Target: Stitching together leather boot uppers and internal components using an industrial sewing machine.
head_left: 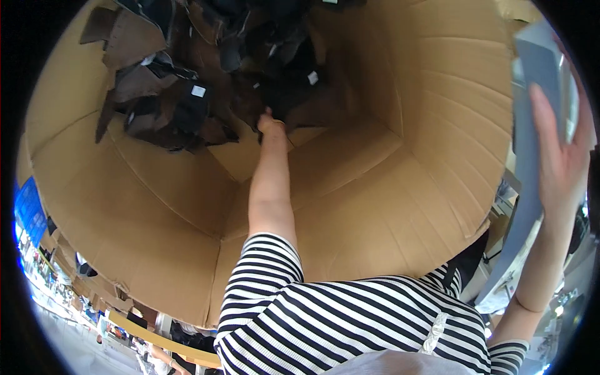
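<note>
My left arm reaches deep into a large cardboard box (350, 231). At its end my left hand (270, 123) is closed at the lower edge of a heap of dark brown and black pieces (178, 115). They look like boot uppers, some with zips and small white labels. The fingers seem to pinch the edge of a dark boot upper (294, 100), though most of them are hidden. Outside the box on the right, my right hand (562, 159) lies against a long grey panel (531, 137), thumb and fingers stretched apart.
The box's tall creased walls curve around my left arm, and its near rim lies close to my striped top. Beyond the box at lower left are a yellow rail (165, 342), a blue panel (31, 209) and another person's arm (164, 357).
</note>
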`<state>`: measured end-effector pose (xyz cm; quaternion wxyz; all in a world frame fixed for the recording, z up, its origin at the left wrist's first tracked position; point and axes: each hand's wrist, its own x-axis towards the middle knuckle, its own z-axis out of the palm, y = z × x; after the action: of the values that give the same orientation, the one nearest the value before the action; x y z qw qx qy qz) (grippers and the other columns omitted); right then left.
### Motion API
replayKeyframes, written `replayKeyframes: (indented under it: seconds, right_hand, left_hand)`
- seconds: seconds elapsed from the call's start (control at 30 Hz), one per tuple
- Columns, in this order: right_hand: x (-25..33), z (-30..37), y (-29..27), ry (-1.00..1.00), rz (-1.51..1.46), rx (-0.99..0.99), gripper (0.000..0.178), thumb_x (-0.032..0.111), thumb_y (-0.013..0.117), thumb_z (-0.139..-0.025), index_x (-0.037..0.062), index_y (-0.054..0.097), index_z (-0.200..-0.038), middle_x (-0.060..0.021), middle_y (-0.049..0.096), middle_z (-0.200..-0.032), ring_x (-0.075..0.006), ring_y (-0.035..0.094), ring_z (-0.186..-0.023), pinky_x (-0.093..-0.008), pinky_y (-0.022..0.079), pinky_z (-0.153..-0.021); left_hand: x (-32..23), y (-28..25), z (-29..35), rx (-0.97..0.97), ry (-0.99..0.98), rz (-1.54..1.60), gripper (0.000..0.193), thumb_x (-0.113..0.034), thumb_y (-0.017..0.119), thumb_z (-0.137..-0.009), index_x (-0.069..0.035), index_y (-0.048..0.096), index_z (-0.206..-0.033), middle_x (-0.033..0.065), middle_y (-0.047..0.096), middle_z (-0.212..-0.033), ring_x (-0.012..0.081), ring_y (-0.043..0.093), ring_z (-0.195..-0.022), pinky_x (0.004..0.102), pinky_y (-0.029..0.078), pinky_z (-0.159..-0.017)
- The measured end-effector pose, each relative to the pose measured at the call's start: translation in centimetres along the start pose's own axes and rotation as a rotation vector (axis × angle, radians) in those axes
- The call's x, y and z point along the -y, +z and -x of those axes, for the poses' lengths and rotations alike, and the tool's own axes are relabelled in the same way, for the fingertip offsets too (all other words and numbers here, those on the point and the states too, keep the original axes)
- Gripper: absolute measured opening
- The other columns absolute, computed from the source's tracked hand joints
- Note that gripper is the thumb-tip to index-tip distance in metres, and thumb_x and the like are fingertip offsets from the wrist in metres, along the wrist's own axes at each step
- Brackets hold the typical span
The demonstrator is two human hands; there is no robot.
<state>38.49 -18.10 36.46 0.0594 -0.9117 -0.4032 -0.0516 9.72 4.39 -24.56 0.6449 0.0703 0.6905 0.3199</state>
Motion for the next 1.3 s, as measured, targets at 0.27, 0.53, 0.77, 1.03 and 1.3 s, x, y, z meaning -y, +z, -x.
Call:
replayKeyframes:
  seconds: [0.27,0.53,0.77,1.03,1.3]
  right_hand:
    - [1.4,-1.2,-2.2,-0.216,-0.079,-0.212,0.05,0.012,0.065,-0.078,0.0053,0.05,-0.125,-0.0136,0.051,-0.127,-0.0316,0.048,-0.117,-0.0379,0.037,-0.1]
    - [2.4,3.9,-5.1,-0.167,-0.689,-0.256,0.057,0.024,0.066,-0.082,0.0011,0.044,-0.128,-0.0166,0.052,-0.123,-0.0309,0.05,-0.115,-0.0375,0.038,-0.099]
    - [0.7,16.3,-14.0,-0.053,-1.278,-0.226,0.084,0.036,0.071,-0.072,-0.0032,0.034,-0.136,-0.0158,0.051,-0.125,-0.025,0.047,-0.119,-0.0375,0.035,-0.102]
    - [-2.8,30.8,-24.1,0.232,-0.773,-0.802,0.06,0.011,0.059,-0.082,0.0054,0.038,-0.138,-0.0134,0.043,-0.135,-0.0253,0.045,-0.122,-0.0345,0.033,-0.104]
    - [-9.1,43.6,-20.7,0.506,-1.01,-0.805,0.071,0.017,0.072,-0.072,0.0008,0.041,-0.133,-0.0124,0.055,-0.117,-0.0209,0.055,-0.108,-0.0317,0.041,-0.095]
  left_hand:
    - [-8.5,1.5,24.0,0.365,0.768,-0.916,0.031,-0.015,0.069,-0.077,0.011,0.061,-0.093,0.0244,0.065,-0.092,0.0293,0.062,-0.087,0.0377,0.045,-0.078]
    - [-29.5,3.2,52.7,1.166,1.727,-0.821,0.015,-0.008,0.065,-0.072,0.003,0.064,-0.082,0.0185,0.064,-0.09,0.0352,0.059,-0.075,0.0419,0.046,-0.067]
    - [-36.2,2.3,76.2,1.737,2.638,-0.939,0.02,-0.011,0.062,-0.058,-0.003,0.059,-0.075,0.0061,0.057,-0.086,0.0235,0.055,-0.066,0.0329,0.045,-0.06]
    - [-24.0,10.4,89.1,2.406,2.089,-0.629,0.024,-0.009,0.063,-0.073,-0.008,0.068,-0.096,0.007,0.067,-0.092,0.0244,0.063,-0.088,0.0356,0.049,-0.076]
    - [-12.0,27.3,84.8,2.147,1.552,-0.792,0.022,-0.015,0.064,-0.078,-0.011,0.071,-0.098,0.0024,0.069,-0.086,0.0086,0.061,-0.078,0.0248,0.05,-0.076]
